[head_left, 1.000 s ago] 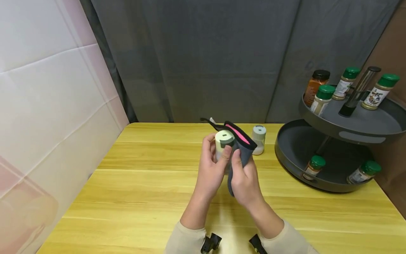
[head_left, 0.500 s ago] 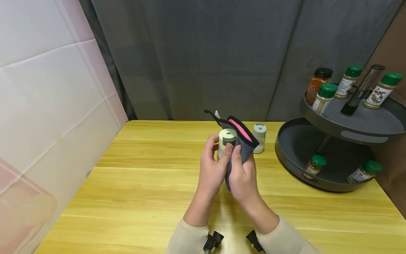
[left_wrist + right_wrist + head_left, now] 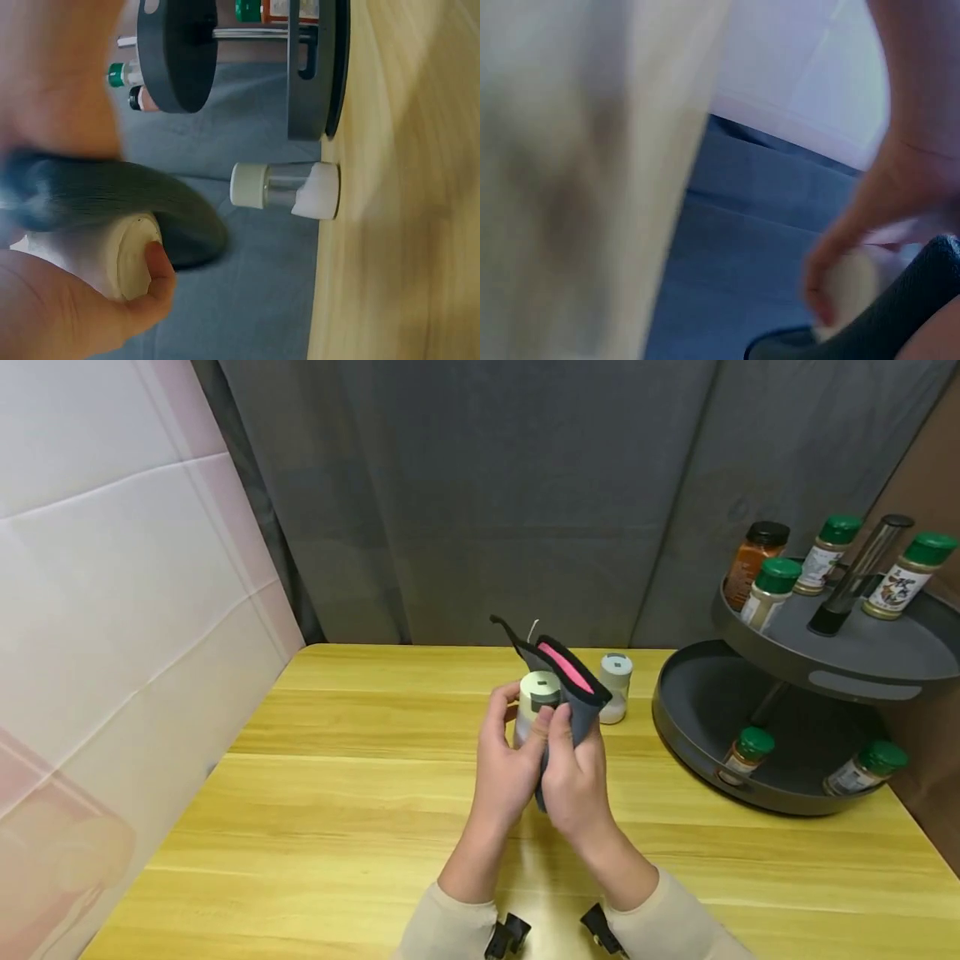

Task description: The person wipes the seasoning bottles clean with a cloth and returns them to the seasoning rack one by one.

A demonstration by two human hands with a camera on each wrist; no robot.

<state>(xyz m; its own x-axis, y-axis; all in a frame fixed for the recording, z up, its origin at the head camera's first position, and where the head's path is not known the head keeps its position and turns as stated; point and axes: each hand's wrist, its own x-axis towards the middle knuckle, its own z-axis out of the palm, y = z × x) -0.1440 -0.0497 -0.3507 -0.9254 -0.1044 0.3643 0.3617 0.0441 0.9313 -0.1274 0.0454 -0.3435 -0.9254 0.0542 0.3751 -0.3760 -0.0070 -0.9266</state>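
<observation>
My left hand [image 3: 498, 772] grips a seasoning jar [image 3: 538, 687] with a pale cap, held above the table; its fingers wrap the far side and the base shows in the left wrist view. My right hand [image 3: 577, 789] pinches a grey fabric pouch-like cloth [image 3: 583, 718] with black edging and a pink lining, pressed against the jar's right side. Both thumbs lie close together at the front. The cloth's lower end hangs beside the jar's base [image 3: 135, 259]. Behind the hands stands a second jar [image 3: 615, 689], upright, with a whitish cap and white contents.
A dark two-tier rotating rack [image 3: 840, 652] stands at the right, carrying green-capped spice bottles [image 3: 776, 578] and a black-capped orange one [image 3: 753, 560]. A grey curtain [image 3: 480, 502] hangs behind the wooden table [image 3: 337, 827], a pale panel [image 3: 127, 610] at the left.
Both hands, with the jar and cloth, have shifted slightly up and right in the head view. The cloth's black strap end now points higher. The grips stay the same.
</observation>
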